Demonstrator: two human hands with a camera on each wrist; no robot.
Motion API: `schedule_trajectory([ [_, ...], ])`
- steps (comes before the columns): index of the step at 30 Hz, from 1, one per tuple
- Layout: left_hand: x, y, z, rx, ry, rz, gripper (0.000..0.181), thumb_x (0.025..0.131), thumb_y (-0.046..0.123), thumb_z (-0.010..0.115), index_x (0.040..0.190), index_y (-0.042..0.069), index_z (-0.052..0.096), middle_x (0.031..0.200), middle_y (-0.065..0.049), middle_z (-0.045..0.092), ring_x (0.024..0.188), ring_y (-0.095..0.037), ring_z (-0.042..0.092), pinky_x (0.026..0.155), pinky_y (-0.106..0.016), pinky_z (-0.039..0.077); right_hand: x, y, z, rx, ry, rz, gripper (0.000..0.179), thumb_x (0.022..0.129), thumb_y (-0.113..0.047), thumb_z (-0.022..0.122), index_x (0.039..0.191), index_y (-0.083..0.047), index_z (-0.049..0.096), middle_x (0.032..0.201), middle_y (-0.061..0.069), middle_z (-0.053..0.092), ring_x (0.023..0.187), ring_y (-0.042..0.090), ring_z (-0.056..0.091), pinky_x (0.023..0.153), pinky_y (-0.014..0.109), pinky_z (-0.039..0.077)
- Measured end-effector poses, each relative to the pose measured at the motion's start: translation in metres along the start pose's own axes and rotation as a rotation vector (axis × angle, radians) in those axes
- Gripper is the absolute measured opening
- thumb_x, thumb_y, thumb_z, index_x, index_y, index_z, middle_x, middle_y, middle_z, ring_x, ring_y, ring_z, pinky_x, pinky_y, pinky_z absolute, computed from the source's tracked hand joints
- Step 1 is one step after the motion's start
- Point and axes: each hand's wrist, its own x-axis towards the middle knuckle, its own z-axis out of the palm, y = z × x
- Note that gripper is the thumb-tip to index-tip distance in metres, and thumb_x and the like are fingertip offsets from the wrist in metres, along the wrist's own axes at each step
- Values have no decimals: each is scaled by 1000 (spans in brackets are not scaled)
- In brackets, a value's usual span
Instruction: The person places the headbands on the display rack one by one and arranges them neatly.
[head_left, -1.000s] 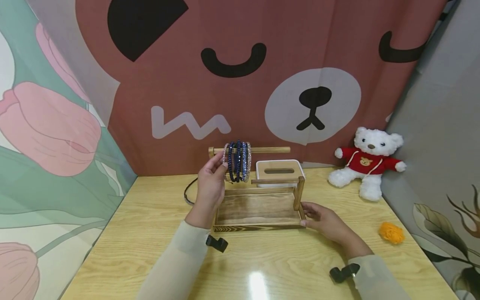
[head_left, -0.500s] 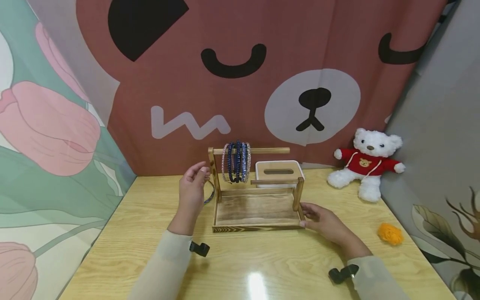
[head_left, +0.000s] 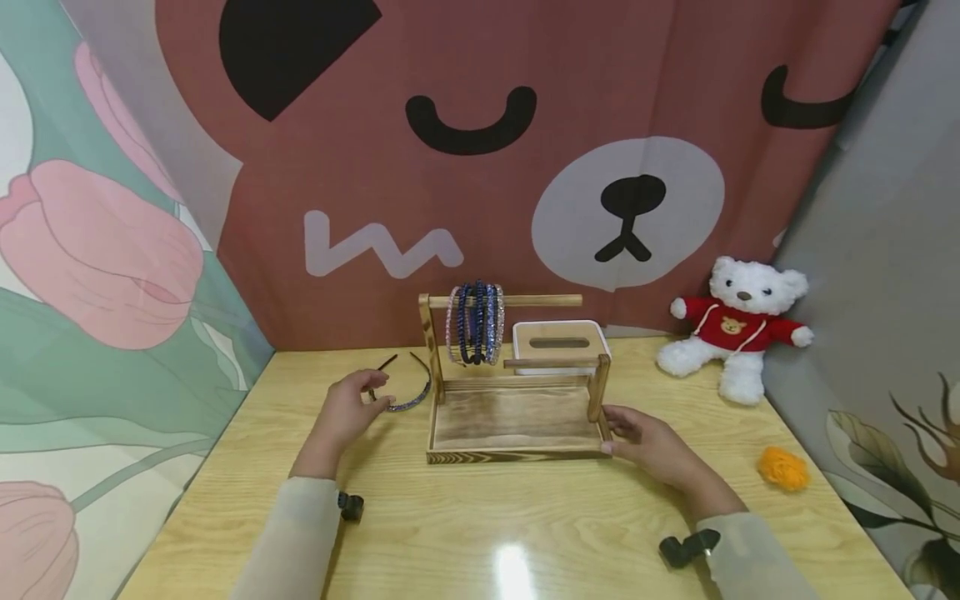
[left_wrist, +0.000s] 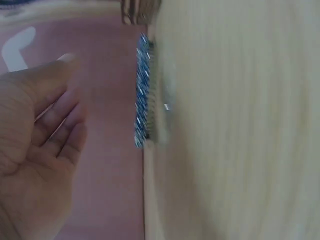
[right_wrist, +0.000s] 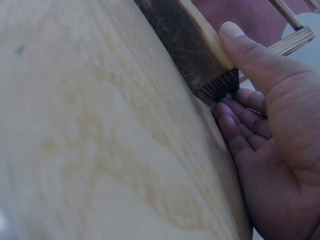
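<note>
A blue sparkly headband (head_left: 408, 406) lies on the table left of a wooden stand (head_left: 517, 457), its open ends pointing to the back. My left hand (head_left: 351, 414) is over its left side with fingers loosely bent; in the left wrist view the hand (left_wrist: 45, 135) shows a gap between its fingertips and the glittery band (left_wrist: 143, 92). Several pink, dark blue and silver headbands (head_left: 476, 325) hang on the stand's upper rod. At the stand's right end, my right hand (head_left: 648, 442) holds the front corner of the tray base (right_wrist: 215, 85) between thumb and bent fingers.
Behind the stand is a white tissue box (head_left: 562, 331) with a wood-coloured top. A white teddy bear (head_left: 738, 329) in a red hoodie sits at the back right. An orange crumpled ball (head_left: 783, 468) lies near the table's right edge. The stand's lower rod (head_left: 551, 362) bears nothing.
My left hand has left the pink headband on the upper rod and moved left and down to the headband on the table. The right hand stays on the tray corner.
</note>
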Motion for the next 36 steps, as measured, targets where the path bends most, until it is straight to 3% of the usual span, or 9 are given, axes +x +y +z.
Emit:
schedule_trajectory([
  [7, 5, -14, 1, 106, -88, 16, 42, 102, 16, 80, 141, 7, 69, 139, -16, 71, 134, -42, 64, 113, -62, 53, 3, 5, -1, -42, -6, 18, 70, 102, -30, 79, 159, 0, 51, 154, 22, 63, 139, 43, 63, 117, 51, 50],
  [12, 9, -17, 4, 116, -136, 18, 45, 101, 15, 81, 144, 7, 68, 144, -15, 70, 135, -40, 65, 113, -60, 54, 4, 7, -2, -42, 4, 13, 69, 102, -30, 80, 158, 0, 53, 152, 21, 64, 138, 43, 63, 116, 45, 51],
  [17, 6, -20, 4, 130, -186, 13, 44, 101, 12, 80, 142, 4, 69, 140, -16, 71, 122, -36, 72, 104, -54, 60, 4, 4, -2, -15, -15, -7, 69, 102, -27, 80, 158, 2, 52, 153, 24, 63, 138, 44, 63, 115, 48, 52],
  [25, 2, -24, 4, 240, -153, 49, 21, 105, 8, 72, 125, 10, 79, 134, -11, 73, 129, -35, 68, 107, -53, 58, 3, 2, -2, -13, -12, 1, 69, 102, -26, 80, 158, 2, 51, 153, 24, 63, 139, 44, 63, 115, 51, 52],
  [30, 0, -27, 5, 253, -141, 41, 15, 104, 7, 73, 113, 15, 82, 125, -6, 77, 121, -31, 71, 103, -50, 60, 4, 6, -1, -22, -4, 13, 69, 101, -28, 80, 158, 0, 52, 152, 22, 64, 139, 44, 63, 115, 39, 52],
  [36, -3, -24, 7, 258, -138, 65, 14, 103, 6, 73, 109, 15, 82, 122, -5, 78, 119, -30, 72, 102, -50, 61, 3, 8, 1, -25, -2, 18, 70, 102, -29, 80, 158, 0, 52, 151, 22, 65, 138, 44, 63, 115, 41, 52],
])
